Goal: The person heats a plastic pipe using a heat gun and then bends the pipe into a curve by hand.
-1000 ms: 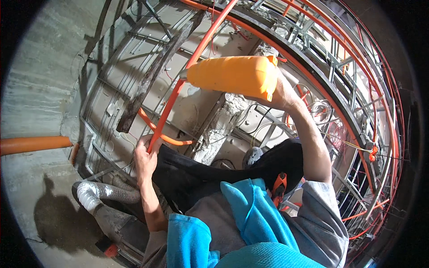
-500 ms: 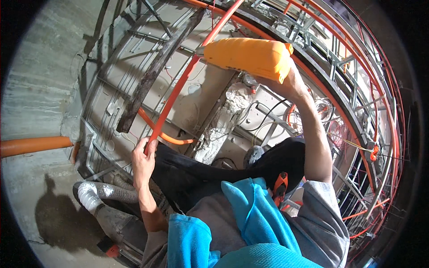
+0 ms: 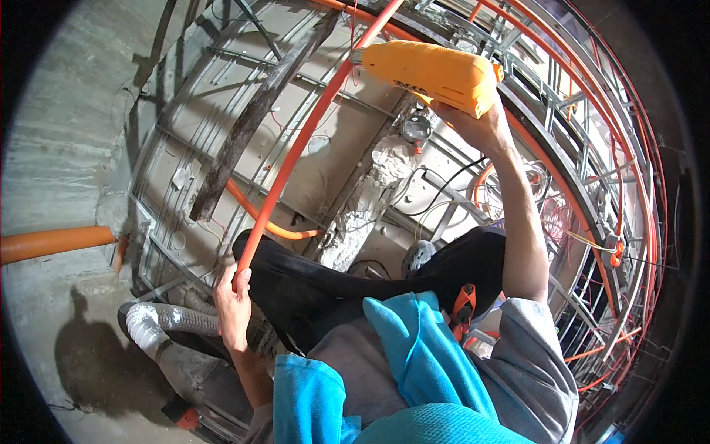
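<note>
My left hand (image 3: 234, 300) is closed round the lower end of a long orange conduit pipe (image 3: 285, 181), which slants up and to the right toward the top of the view. My right hand (image 3: 481, 132), raised at the upper right, grips an orange heat gun (image 3: 429, 72). The gun points left, and its metal nozzle is at the upper stretch of the pipe; whether they touch, I cannot tell. Its handle is mostly hidden behind the body and my fingers.
Below lie metal framing and panels, a dark beam (image 3: 255, 122) and a plaster-crusted beam (image 3: 362, 214). More orange conduits and loose wires crowd the right. A thick orange pipe (image 3: 59, 243) meets the concrete wall at left, above a silver flexible duct (image 3: 181, 317).
The heat gun has moved up and to the right along the pipe. My left hand and the pipe's lower end have shifted slightly downward.
</note>
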A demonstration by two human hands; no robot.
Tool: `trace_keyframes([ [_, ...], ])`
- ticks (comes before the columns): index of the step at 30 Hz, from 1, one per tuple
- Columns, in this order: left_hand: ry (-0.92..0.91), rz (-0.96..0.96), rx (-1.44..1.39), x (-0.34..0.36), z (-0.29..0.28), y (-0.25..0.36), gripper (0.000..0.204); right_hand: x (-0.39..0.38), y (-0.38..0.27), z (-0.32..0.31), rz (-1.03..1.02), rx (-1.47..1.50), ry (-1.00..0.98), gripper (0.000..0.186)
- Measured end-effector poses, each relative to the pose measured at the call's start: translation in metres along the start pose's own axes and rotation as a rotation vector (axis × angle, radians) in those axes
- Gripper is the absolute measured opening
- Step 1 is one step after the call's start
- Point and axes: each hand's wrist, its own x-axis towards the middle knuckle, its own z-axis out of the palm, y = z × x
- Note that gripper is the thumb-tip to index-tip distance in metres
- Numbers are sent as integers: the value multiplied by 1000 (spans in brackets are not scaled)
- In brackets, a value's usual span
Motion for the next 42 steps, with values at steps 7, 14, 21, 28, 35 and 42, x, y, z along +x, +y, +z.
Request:
trace_keyframes([
  [7,52,-33,-23,-25,-12,-47,39,2,-1,5,31,-10,12,36],
  [14,10,-17,-159,-42,-31,-93,34,4,5,9,78,90,11,39],
  [21,12,77,-246,-45,-32,-91,29,6,9,4,139,39,83,40],
  [28,15,47,-248,-29,-14,-83,32,-2,-6,0,57,61,37,38],
  [35,27,62,-208,-3,4,-38,37,-10,-20,-4,12,-48,-73,33],
  [42,24,78,-250,25,24,-23,34,-14,-20,-4,-10,-89,-186,37],
])
